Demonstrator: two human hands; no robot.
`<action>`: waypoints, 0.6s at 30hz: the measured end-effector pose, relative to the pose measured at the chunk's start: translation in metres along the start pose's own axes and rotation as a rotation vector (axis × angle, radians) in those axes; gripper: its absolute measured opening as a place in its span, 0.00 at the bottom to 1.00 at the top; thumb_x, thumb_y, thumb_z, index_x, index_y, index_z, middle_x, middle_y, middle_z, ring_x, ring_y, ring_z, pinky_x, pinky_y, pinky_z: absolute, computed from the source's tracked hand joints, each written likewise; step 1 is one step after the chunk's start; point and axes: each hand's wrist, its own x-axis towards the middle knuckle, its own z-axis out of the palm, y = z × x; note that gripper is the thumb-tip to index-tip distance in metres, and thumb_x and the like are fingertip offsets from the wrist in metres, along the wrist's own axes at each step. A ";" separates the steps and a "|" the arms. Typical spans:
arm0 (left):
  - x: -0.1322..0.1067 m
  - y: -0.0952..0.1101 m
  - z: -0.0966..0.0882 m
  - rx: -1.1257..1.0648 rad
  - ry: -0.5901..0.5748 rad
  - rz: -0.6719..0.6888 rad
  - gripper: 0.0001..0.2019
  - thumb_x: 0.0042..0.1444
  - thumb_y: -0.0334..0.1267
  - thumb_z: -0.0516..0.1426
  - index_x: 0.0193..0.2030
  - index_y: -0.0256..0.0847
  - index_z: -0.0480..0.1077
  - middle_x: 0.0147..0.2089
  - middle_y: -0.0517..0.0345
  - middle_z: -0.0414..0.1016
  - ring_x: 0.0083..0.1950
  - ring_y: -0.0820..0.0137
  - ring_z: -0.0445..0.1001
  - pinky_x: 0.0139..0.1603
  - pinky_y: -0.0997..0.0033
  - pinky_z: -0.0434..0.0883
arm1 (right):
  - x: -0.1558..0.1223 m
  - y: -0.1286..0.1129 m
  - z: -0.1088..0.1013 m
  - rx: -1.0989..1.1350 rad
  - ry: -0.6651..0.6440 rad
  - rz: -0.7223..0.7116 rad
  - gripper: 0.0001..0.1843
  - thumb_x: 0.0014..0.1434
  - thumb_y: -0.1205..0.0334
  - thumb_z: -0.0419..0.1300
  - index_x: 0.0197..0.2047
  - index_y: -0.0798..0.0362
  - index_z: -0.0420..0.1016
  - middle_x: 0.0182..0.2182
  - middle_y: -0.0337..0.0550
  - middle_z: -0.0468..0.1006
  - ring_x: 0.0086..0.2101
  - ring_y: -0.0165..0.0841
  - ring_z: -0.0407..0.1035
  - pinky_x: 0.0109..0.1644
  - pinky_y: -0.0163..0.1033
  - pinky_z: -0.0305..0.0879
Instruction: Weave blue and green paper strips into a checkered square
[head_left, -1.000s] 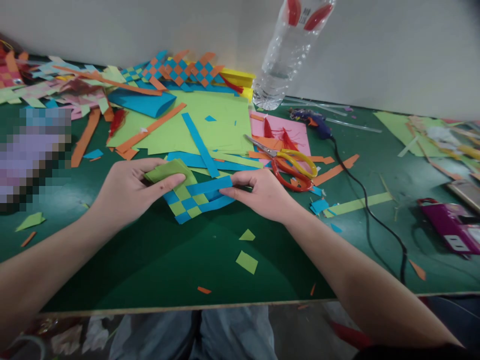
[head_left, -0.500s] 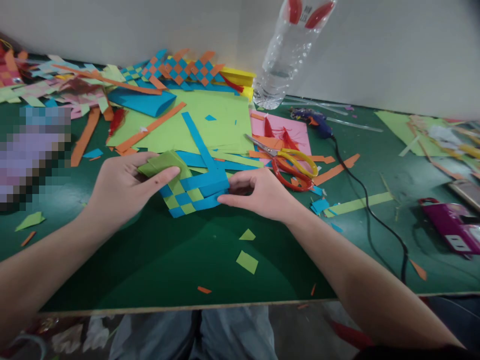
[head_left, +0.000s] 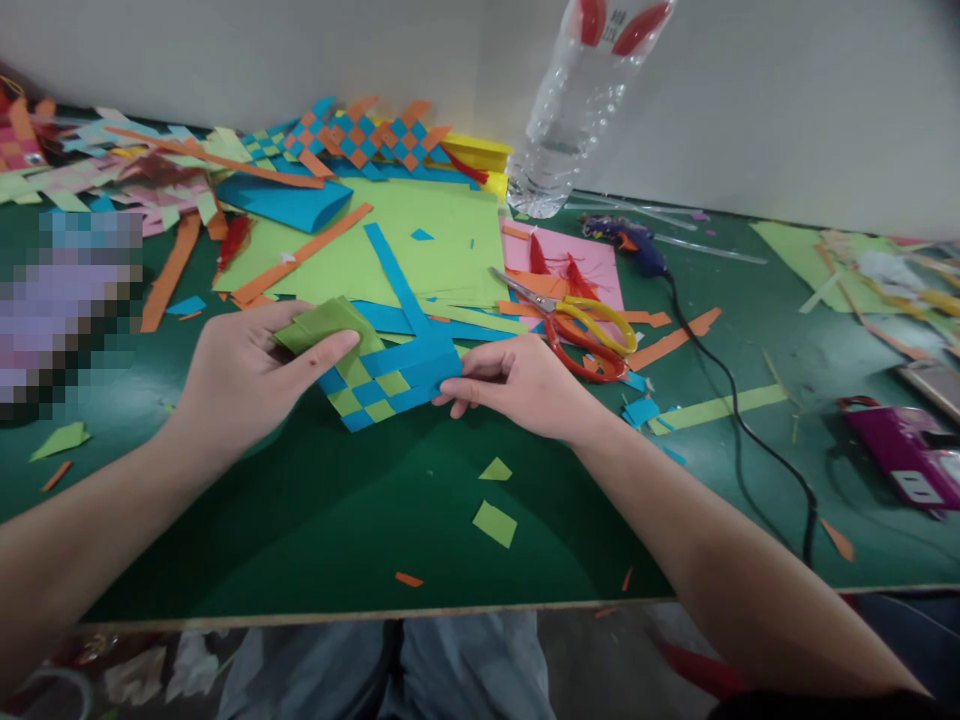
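Between my two hands is a woven paper piece (head_left: 379, 385), a checker of blue and light green strips, held just above the table's front half. My left hand (head_left: 262, 365) grips its folded green end, thumb on top and fingers behind. At the other end, my right hand (head_left: 517, 385) pinches the blue strips at the edge between thumb and fingers. One long blue strip (head_left: 397, 280) sticks up and away from the weave. Some fingertips of both hands are hidden behind the paper.
Red-and-yellow-handled scissors (head_left: 589, 335) lie beyond my right hand. A water bottle (head_left: 574, 120) stands at the wall. Woven paper fish (head_left: 356, 135) and green sheets (head_left: 450, 240) lie behind. At right are a glue gun (head_left: 626, 240) with a cord and a purple box (head_left: 900, 450).
My right thumb and fingers have shifted slightly on the blue end. The blue strips there now lie flatter and closer together. My left hand has hardly moved.
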 end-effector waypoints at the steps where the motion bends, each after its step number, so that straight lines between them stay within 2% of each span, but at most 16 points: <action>1: 0.000 0.000 0.000 -0.008 -0.008 -0.004 0.17 0.53 0.52 0.65 0.41 0.42 0.84 0.36 0.62 0.86 0.35 0.67 0.80 0.36 0.73 0.77 | 0.001 0.000 0.000 -0.016 0.002 -0.002 0.09 0.60 0.58 0.69 0.31 0.55 0.82 0.32 0.44 0.87 0.31 0.31 0.81 0.41 0.38 0.78; 4: 0.001 -0.002 0.000 -0.036 -0.035 0.009 0.15 0.53 0.51 0.65 0.38 0.42 0.84 0.33 0.62 0.85 0.33 0.67 0.80 0.31 0.74 0.76 | 0.002 0.003 0.000 -0.052 -0.001 -0.003 0.08 0.62 0.61 0.65 0.32 0.55 0.82 0.34 0.44 0.88 0.31 0.30 0.81 0.41 0.38 0.78; 6: 0.002 -0.005 0.001 -0.042 0.009 0.070 0.15 0.52 0.52 0.66 0.36 0.42 0.84 0.30 0.62 0.83 0.30 0.67 0.79 0.28 0.74 0.75 | 0.002 0.005 0.000 -0.052 0.006 0.000 0.07 0.62 0.61 0.66 0.34 0.55 0.82 0.35 0.45 0.88 0.31 0.30 0.81 0.40 0.38 0.78; 11: 0.003 -0.007 0.003 -0.077 0.008 0.101 0.13 0.52 0.50 0.67 0.35 0.42 0.84 0.29 0.62 0.83 0.27 0.69 0.78 0.26 0.75 0.74 | 0.001 0.005 0.000 -0.068 0.034 0.006 0.07 0.60 0.60 0.68 0.34 0.54 0.79 0.32 0.43 0.87 0.28 0.29 0.78 0.37 0.36 0.77; 18: 0.005 -0.004 0.004 -0.070 0.014 0.128 0.12 0.52 0.50 0.67 0.35 0.44 0.84 0.27 0.65 0.82 0.25 0.73 0.75 0.24 0.79 0.71 | 0.003 0.005 0.000 -0.126 0.039 -0.022 0.07 0.63 0.63 0.63 0.32 0.53 0.75 0.32 0.43 0.86 0.29 0.27 0.77 0.37 0.35 0.75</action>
